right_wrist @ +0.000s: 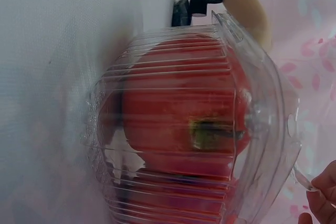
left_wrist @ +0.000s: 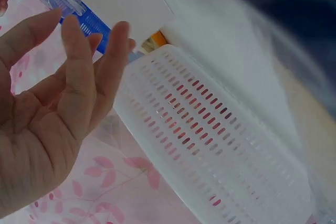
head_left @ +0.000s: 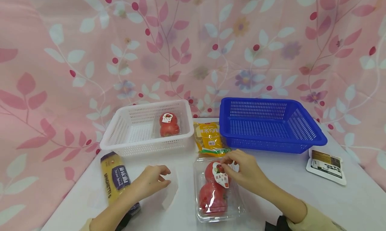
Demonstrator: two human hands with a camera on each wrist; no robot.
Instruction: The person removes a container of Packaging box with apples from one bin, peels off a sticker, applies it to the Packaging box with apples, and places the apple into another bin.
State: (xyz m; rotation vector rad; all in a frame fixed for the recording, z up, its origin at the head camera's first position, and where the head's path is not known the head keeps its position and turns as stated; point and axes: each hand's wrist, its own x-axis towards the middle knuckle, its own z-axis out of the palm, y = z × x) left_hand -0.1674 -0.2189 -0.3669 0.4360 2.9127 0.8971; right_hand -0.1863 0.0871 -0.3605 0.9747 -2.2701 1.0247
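Note:
A clear plastic box (head_left: 236,204) with two tomatoes (head_left: 212,198) stands on the table in front of me. On its lid is a white label (head_left: 221,177) with a tomato picture. My right hand (head_left: 245,170) pinches the label's edge; in the right wrist view the fingertips (right_wrist: 315,195) hold a thin whitish strip beside the lid. To the left of the box, my left hand (head_left: 152,180) hovers with loosely bent fingers and holds nothing. The left wrist view shows that hand (left_wrist: 58,93) with its palm bare.
A white basket (head_left: 146,144) holds another tomato box (head_left: 169,125). A yellow grain bag (head_left: 210,137) lies between it and a blue basket (head_left: 268,142). Under the left forearm is a spaghetti pack (head_left: 113,177). A white-edged packet (head_left: 327,165) lies at the right.

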